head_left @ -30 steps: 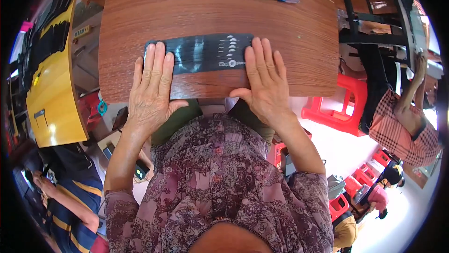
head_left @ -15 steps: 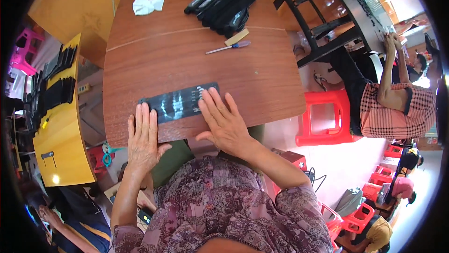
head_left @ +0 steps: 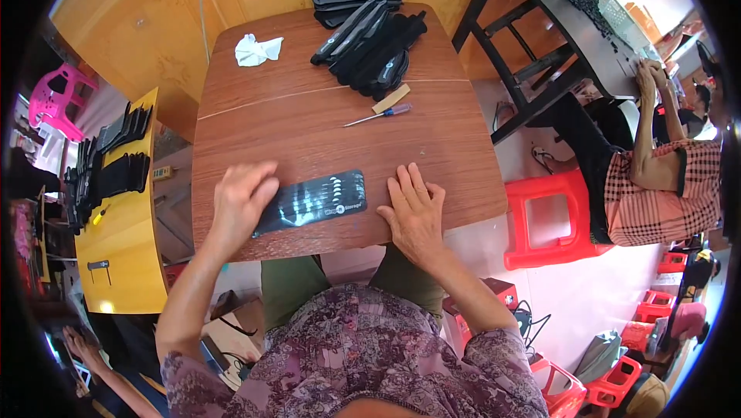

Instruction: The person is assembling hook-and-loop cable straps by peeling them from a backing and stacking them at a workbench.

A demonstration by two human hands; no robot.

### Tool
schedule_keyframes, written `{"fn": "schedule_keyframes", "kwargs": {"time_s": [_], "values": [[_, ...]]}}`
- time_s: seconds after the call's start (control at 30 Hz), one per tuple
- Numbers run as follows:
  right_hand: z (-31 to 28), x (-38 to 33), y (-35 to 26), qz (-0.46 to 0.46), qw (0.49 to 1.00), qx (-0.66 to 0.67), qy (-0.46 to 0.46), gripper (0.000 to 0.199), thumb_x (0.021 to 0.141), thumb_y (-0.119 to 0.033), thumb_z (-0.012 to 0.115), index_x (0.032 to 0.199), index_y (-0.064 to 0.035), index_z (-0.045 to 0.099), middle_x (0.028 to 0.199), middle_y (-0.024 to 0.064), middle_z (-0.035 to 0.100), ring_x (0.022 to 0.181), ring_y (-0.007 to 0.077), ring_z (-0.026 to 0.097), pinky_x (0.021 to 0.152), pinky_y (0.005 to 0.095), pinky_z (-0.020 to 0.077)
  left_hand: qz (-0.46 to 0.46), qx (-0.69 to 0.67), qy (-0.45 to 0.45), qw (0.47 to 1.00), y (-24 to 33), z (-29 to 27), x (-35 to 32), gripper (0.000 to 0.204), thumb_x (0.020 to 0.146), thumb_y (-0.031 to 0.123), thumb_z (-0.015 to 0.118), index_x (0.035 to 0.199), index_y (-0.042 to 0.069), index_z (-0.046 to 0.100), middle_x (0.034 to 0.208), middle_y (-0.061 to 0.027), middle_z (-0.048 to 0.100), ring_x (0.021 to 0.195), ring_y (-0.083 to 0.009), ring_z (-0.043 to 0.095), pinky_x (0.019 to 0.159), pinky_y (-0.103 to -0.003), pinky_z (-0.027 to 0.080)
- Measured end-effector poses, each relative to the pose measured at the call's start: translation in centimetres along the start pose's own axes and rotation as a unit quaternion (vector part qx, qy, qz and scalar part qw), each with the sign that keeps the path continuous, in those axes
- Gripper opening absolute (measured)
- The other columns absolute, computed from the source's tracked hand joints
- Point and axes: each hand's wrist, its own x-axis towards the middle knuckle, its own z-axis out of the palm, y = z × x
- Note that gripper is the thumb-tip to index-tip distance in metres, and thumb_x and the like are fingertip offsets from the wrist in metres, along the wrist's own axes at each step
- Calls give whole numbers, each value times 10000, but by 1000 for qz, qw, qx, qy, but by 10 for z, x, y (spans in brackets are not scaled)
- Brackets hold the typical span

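A flat black pouch in shiny clear film, with pale markings at its right end, lies on the brown wooden table close to the near edge. My left hand is over the pouch's left end, fingers curled and drawn together toward the thumb; whatever is under them is hidden. My right hand rests flat on the tabletop just right of the pouch, fingers stretched out, apart from it and holding nothing. Farther back lie a screwdriver with a purplish handle and a small tan block.
Several black pouches are heaped at the table's far side. Crumpled white paper sits at the far left. To the left stands a yellow table with more black pouches. A red stool and a seated person are at the right.
My right hand has slid off the pouch to the right. My left hand's fingers, straight before, are now curled and pointing right. The view has tilted up somewhat.
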Motion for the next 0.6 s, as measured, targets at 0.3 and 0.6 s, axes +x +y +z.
{"fn": "schedule_keyframes", "kwargs": {"time_s": [0.3, 0.6], "values": [[-5, 6, -11, 14, 999, -30, -26, 497, 820, -203, 610, 1224, 60, 488, 1349, 249, 423, 1294, 376, 362, 934, 495, 317, -8, 117, 44, 992, -33, 53, 232, 357, 833, 390, 576, 895, 50, 664, 846, -194, 659, 856, -378, 631, 732, -467, 483], [-8, 10, -11, 23, 998, -20, -49, 519, 820, -225, 602, 1226, 76, 483, 1349, 277, 426, 1296, 396, 372, 920, 500, 339, -151, 69, -34, 986, -46, 95, 317, 360, 674, 272, 798, 927, 40, 688, 984, -189, 675, 971, -349, 634, 831, -427, 491]]}}
